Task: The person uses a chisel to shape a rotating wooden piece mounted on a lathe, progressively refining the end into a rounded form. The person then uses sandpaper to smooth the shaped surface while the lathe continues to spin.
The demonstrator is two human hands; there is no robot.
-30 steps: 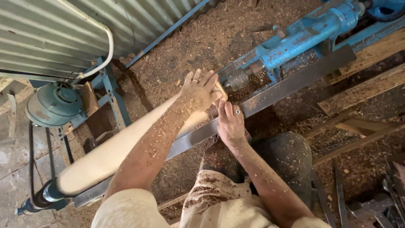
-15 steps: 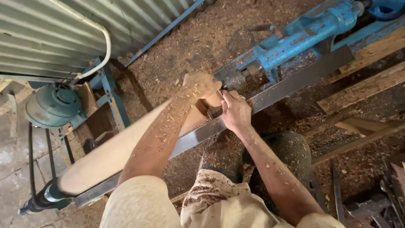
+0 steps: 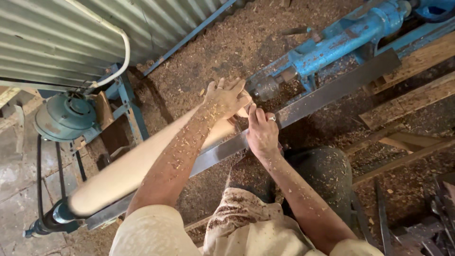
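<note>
Just hands (image 3: 244,116) on lathe-mounted wood (image 3: 137,166) — shavings everywhere

Both forearms extend forward from the torso, bare below short pale sleeves and speckled with fine shavings. The left hand (image 3: 225,98) lies palm down, fingers spread and slightly curled, wrist nearly straight with the forearm. The right hand (image 3: 261,132) sits just beside it, nearer the body, back of the hand upward, fingers bent downward in a closed grip, a ring on one finger. The two hands almost touch at the thumbs.
</note>
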